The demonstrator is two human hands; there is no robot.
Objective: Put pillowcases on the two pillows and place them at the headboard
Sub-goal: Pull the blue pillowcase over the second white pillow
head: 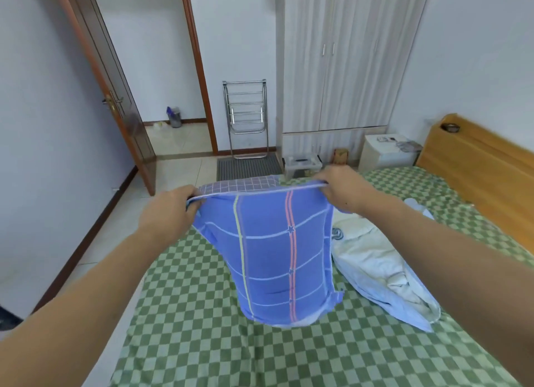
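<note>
Evenly, both hands (left hand (pixel 166 210), right hand (pixel 345 191)) pinch pillowcase (pixel 268 253) corners.

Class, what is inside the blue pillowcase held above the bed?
The blue pillowcase bulges as if filled, and a checked fabric shows at its open top between both hands. The rest inside is covered.

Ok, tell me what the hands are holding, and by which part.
Both hands, left and right, grip the blue striped pillowcase by its open top edge, one at each corner.
</note>
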